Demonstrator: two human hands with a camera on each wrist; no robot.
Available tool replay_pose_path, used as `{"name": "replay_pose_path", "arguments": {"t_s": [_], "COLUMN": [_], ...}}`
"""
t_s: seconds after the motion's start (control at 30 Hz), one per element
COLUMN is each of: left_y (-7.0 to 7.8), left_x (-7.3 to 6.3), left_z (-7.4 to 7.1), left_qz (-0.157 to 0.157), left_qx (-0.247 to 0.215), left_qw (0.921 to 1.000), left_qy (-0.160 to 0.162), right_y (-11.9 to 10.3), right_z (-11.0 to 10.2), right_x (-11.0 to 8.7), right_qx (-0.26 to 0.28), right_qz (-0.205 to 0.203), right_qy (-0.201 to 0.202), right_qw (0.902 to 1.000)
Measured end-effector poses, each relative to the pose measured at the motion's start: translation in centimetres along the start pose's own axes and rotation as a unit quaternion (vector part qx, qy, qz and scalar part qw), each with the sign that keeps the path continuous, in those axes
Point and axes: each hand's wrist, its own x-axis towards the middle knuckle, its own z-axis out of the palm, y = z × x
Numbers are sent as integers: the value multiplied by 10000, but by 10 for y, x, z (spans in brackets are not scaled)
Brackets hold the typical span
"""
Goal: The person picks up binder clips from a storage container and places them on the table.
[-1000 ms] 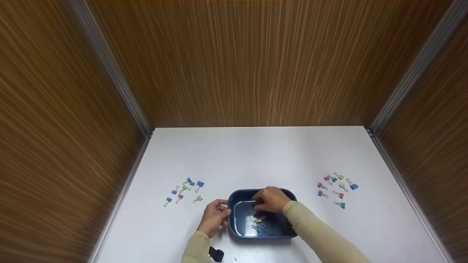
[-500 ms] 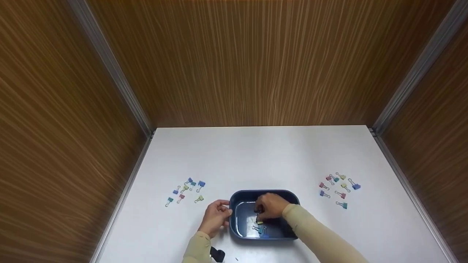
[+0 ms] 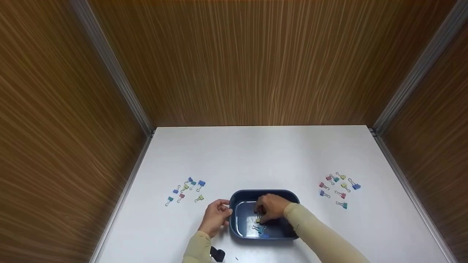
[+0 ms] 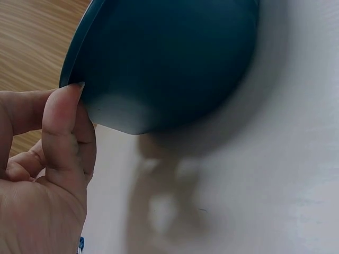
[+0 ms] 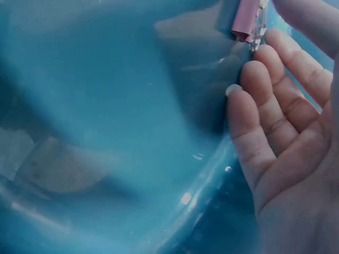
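My left hand [image 3: 215, 218] pinches the left rim of a dark blue tray [image 3: 264, 238], thumb on the outside in the left wrist view, where the tray's underside [image 4: 169, 58] shows tilted above its shadow. Inside the tray my right hand [image 3: 271, 207] reaches down with bent fingers. A pink binder clip [image 5: 244, 20] with wire handles is at its thumb and fingertips in the right wrist view; the hand hides it in the head view. A yellow binder clip [image 3: 258, 220] lies by the right thumb, with a teal binder clip [image 3: 260, 229] and a blue binder clip [image 3: 265, 235] nearer the front wall.
On the white table [image 3: 234, 157], several coloured binder clips [image 3: 181, 196] lie scattered to the left of the tray, and several more binder clips [image 3: 340, 195] to the right. A black object [image 3: 218, 255] sits by the left forearm. Wood-patterned panels [image 3: 256, 65] enclose the table.
My right hand has moved down in the tray toward the clips and covers the pink one. The yellow clip has shifted slightly. My left hand keeps its hold on the rim.
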Motion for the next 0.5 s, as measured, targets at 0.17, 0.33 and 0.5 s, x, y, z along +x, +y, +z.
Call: {"name": "replay_pose_path", "arguments": {"t_s": [0.17, 0.33, 0.5], "left_y": [0, 1, 0], "left_x": [-1, -1, 0], "left_z": [0, 0, 0], "left_qz": [42, 48, 9], "left_qx": [-44, -23, -19], "left_qw": [10000, 10000, 10000], "left_qy": [-16, 20, 60], "right_y": [-2, -3, -4], "right_z": [1, 3, 6], "right_x": [0, 3, 5], "right_qx": [-178, -245, -392], "right_qz": [-11, -79, -223], "right_qy": [-66, 81, 238], "right_qw": [9998, 9996, 9987]}}
